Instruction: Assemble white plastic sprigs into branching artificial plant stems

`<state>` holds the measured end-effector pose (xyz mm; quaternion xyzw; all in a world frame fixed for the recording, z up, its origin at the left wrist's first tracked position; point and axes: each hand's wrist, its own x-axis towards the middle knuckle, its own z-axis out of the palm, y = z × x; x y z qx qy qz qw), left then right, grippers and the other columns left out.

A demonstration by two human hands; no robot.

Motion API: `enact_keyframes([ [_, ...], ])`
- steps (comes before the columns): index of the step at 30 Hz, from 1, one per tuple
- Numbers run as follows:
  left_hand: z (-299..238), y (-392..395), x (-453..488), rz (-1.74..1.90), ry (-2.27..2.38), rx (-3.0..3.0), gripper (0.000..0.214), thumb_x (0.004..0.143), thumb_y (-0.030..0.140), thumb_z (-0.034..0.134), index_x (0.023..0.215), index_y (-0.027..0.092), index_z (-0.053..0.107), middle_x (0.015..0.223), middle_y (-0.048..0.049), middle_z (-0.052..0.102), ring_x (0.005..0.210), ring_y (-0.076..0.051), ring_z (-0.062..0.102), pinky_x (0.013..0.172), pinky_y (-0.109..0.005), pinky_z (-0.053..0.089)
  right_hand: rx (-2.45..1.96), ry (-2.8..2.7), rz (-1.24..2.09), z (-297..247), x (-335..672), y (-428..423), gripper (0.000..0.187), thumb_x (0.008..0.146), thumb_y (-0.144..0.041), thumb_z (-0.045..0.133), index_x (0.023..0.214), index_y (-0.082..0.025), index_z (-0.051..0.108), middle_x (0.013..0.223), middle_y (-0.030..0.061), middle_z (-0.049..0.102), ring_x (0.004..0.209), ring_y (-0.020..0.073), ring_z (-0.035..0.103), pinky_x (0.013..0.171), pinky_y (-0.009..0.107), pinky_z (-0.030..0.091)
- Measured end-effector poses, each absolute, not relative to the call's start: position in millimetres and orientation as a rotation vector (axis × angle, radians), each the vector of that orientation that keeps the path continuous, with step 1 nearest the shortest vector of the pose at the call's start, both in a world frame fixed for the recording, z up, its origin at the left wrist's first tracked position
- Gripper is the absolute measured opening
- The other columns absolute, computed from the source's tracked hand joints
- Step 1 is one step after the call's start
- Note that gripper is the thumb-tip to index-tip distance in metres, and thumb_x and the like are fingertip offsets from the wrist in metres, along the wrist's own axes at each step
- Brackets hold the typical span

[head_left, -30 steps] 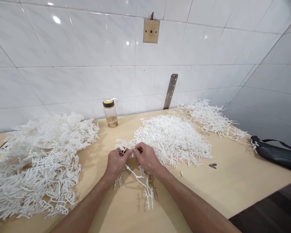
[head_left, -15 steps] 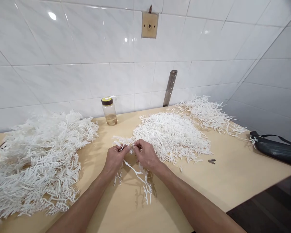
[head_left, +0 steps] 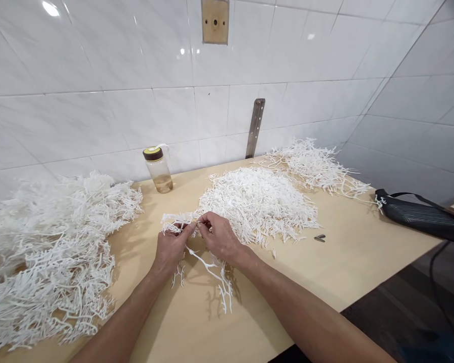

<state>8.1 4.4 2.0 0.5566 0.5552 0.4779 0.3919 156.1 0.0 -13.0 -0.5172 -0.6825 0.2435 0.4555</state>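
My left hand (head_left: 173, 245) is closed on a white branching plastic twig (head_left: 204, 263), whose forked end hangs down over the table between my forearms. More white branch tips (head_left: 174, 219) stick out above that hand. Close beside it, my right hand (head_left: 218, 236) pinches with thumb and forefinger at the same cluster of twigs, and the two sets of fingertips almost meet. What exactly sits between the right fingertips is too small to make out. A small loose twig (head_left: 177, 276) shows just below my left hand.
Heaps of white twigs lie at the left (head_left: 56, 262), centre (head_left: 257, 201) and back right (head_left: 306, 164). A lidded bottle (head_left: 158, 170) stands near the wall, where a metal strip (head_left: 255, 128) leans. Small thread snips (head_left: 320, 238) and a black bag (head_left: 419, 214) are on the right.
The view has shifted, so the scene sits further left and slightly higher. Both hands stay together on the twigs; the white branch tips above my left hand have swung leftward.
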Motion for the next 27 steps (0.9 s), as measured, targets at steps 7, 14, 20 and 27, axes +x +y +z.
enact_keyframes([
  [7,6,2,10,1.385,1.414,1.54,0.025,0.067,0.04,0.074,0.071,0.016,0.068,0.075,-0.0063,0.073,0.075,-0.021,0.064,0.07,-0.028,0.049,-1.275,-1.705,0.596,-10,155,-1,0.011,0.089,-0.021,0.051,0.089,-0.019,0.062,0.084,0.0022,0.067,0.074,0.0147,0.058,0.065,0.027,0.042],
  [14,10,2,9,1.262,1.387,1.512,0.023,0.071,0.039,0.071,0.066,0.016,0.065,0.064,-0.0027,0.066,0.068,-0.018,0.061,0.066,-0.026,0.046,-1.283,-1.695,0.644,-13,155,-3,0.013,0.091,-0.023,0.049,0.092,-0.02,0.061,0.079,0.0006,0.064,0.07,0.0148,0.058,0.062,0.026,0.042],
  [20,6,1,12,1.283,1.397,1.522,0.024,0.07,0.039,0.071,0.066,0.016,0.066,0.066,-0.0031,0.067,0.068,-0.018,0.059,0.065,-0.025,0.045,-1.34,-1.743,0.52,-14,155,-1,0.012,0.092,-0.019,0.047,0.091,-0.02,0.059,0.082,0.0028,0.064,0.076,0.017,0.058,0.068,0.029,0.042],
  [27,-5,0,16,1.356,1.426,1.459,0.025,0.067,0.039,0.073,0.071,0.015,0.067,0.064,-0.0018,0.065,0.061,-0.015,0.055,0.058,-0.024,0.042,-1.462,-1.852,0.289,-12,146,-3,0.013,0.094,-0.015,0.042,0.092,-0.018,0.055,0.091,0.0079,0.062,0.081,0.0197,0.056,0.069,0.03,0.04],
])
